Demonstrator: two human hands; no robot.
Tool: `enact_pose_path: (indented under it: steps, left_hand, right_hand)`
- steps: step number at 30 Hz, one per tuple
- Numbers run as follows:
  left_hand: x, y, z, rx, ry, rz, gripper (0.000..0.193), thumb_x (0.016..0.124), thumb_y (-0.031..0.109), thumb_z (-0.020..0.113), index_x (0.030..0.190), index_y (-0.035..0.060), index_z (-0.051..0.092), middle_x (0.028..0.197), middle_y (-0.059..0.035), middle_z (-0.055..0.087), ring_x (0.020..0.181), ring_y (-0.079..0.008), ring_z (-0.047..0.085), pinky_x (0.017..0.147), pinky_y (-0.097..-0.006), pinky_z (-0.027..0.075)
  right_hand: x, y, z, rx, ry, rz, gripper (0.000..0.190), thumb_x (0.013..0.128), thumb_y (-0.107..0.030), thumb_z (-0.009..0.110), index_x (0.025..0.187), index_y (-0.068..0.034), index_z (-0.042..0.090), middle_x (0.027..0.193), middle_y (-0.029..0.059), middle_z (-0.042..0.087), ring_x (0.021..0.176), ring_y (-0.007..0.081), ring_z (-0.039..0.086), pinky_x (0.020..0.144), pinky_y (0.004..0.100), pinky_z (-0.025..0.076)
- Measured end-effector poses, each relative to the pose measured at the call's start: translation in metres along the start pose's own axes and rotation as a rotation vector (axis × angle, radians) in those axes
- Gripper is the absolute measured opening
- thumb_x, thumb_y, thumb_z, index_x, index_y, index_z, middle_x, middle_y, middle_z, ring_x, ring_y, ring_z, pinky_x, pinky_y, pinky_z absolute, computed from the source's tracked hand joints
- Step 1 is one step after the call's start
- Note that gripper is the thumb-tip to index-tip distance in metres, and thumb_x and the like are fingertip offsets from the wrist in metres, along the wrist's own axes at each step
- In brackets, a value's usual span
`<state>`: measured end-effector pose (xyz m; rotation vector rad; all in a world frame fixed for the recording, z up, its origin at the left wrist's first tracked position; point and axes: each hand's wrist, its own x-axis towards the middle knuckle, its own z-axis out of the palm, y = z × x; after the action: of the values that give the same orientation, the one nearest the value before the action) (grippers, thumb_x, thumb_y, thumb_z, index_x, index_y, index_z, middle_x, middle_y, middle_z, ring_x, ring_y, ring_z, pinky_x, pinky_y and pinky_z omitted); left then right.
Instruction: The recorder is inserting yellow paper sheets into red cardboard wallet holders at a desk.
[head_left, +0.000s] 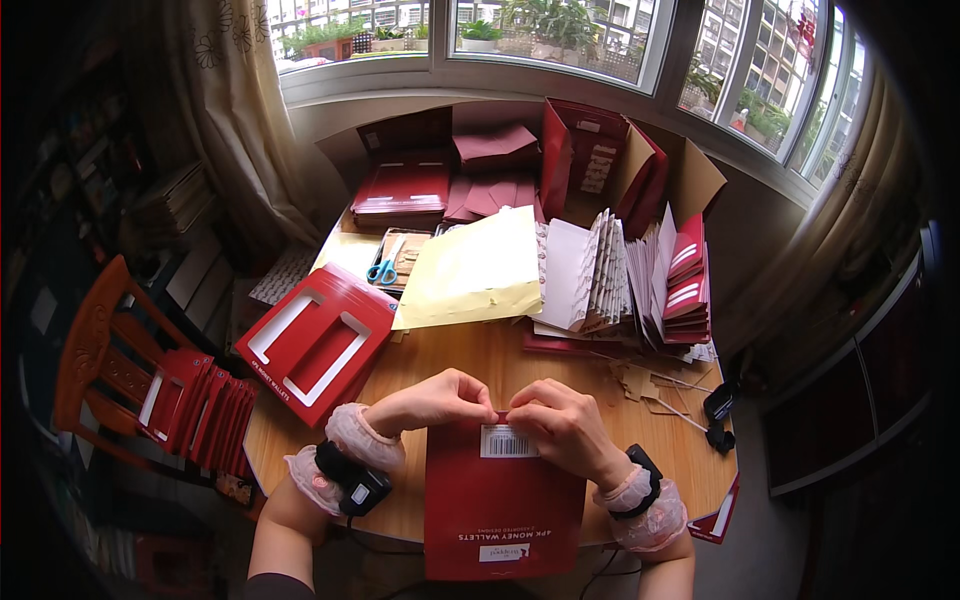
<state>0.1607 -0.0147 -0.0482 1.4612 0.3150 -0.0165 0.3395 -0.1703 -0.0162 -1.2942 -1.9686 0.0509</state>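
Observation:
A red cardboard package (504, 495) with a barcode label and white print lies at the near edge of the wooden table (442, 352), partly overhanging it. At its far edge, my left hand (450, 401) pinches with thumb and forefinger near the middle. Just right of it, my right hand (559, 427) has its fingers bent on the same edge, partly covering the barcode label. What lies between the fingertips is too small to tell. Both wrists wear frilled cuffs and black strapped devices. Left of my left hand lies a stack of red sleeves (311, 341) with white cut-outs.
Yellow paper (476, 270) lies beyond my hands, beside blue-handled scissors (386, 262) in a tray. Patterned folded wallets (604, 277) and red ones (686, 285) stand at the right. Cardboard scraps (637, 381) lie nearby. A wooden chair (97, 345) at the left holds more red packages.

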Motion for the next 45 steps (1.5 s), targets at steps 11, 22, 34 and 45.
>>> enact_pose_path:
  steps: [11,22,34,45]
  left_hand:
    - [0.001,-0.003,-0.003,0.009,0.025,-0.005,0.016,0.085,0.017,0.069,0.084,0.0007,0.069,0.083,-0.0029,0.069,0.084,-0.0077,0.061,0.083,-0.0227,0.047]
    - [0.009,-0.014,-0.001,0.014,0.027,-0.008,0.017,0.085,0.019,0.07,0.083,0.0017,0.069,0.083,-0.0007,0.068,0.082,-0.0059,0.059,0.08,-0.0208,0.046]
    - [0.007,-0.01,0.002,0.004,0.021,-0.006,0.019,0.085,0.018,0.068,0.084,-0.0003,0.069,0.084,-0.0031,0.069,0.083,-0.0076,0.06,0.082,-0.022,0.047]
    - [0.0,-0.009,-0.026,-0.167,0.2,-0.074,0.012,0.086,0.015,0.069,0.084,0.0028,0.068,0.084,-0.001,0.068,0.078,-0.0069,0.063,0.075,-0.0207,0.051]
  right_hand:
    - [0.003,-0.005,-0.003,0.283,0.094,0.383,0.005,0.08,-0.006,0.073,0.083,-0.003,0.071,0.088,0.0078,0.066,0.082,0.0234,0.065,0.07,0.0344,0.052]
    - [0.006,-0.001,0.013,-0.049,-0.046,0.354,0.013,0.084,-0.022,0.07,0.079,-0.01,0.073,0.082,0.0024,0.065,0.08,0.0226,0.063,0.067,0.0368,0.051]
    - [0.0,0.003,-0.009,0.059,-0.166,0.585,0.017,0.081,-0.026,0.074,0.083,-0.009,0.077,0.076,0.0055,0.066,0.073,0.0252,0.065,0.065,0.0357,0.051]
    - [-0.017,0.047,-0.015,0.3,0.038,0.622,0.03,0.095,-0.022,0.064,0.115,0.0,0.063,0.086,0.0094,0.072,0.076,0.0129,0.066,0.068,0.0273,0.051]
